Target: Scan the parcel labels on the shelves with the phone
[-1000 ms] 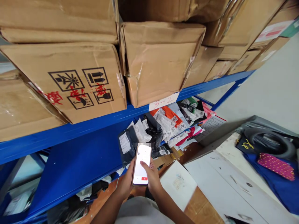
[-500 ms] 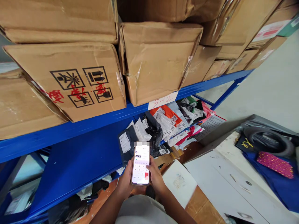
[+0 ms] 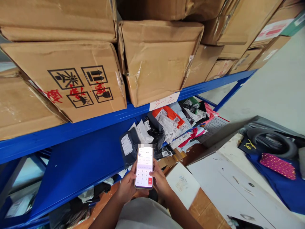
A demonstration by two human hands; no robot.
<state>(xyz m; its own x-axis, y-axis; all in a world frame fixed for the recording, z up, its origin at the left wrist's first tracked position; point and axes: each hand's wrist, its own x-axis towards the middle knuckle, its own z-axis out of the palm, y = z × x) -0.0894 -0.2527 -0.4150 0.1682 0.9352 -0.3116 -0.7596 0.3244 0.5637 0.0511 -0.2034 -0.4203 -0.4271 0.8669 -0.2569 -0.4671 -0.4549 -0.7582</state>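
A smartphone (image 3: 144,167) with a lit screen and a number keypad is held upright in front of my body. My left hand (image 3: 128,184) wraps its left edge, the thumb at the keypad's left side. On the opposite edge, my right hand (image 3: 160,179) grips the phone with its thumb over the right of the keypad. Just beyond the phone, a dark parcel bag (image 3: 127,146) with a white label lies on the blue shelf (image 3: 83,149). Several labelled parcel bags (image 3: 169,125) are heaped to its right.
Large cardboard boxes (image 3: 162,60) fill the upper shelf, above a paper tag (image 3: 164,101) marked 3-2. A white table (image 3: 228,181) stands at the right, bearing a pink dotted pouch (image 3: 277,165) and dark blue cloth. More bags lie under the lower shelf.
My left thumb has come in over the phone's left edge. The screen's upper part shows different content. The view has shifted slightly, with both hands still on the phone.
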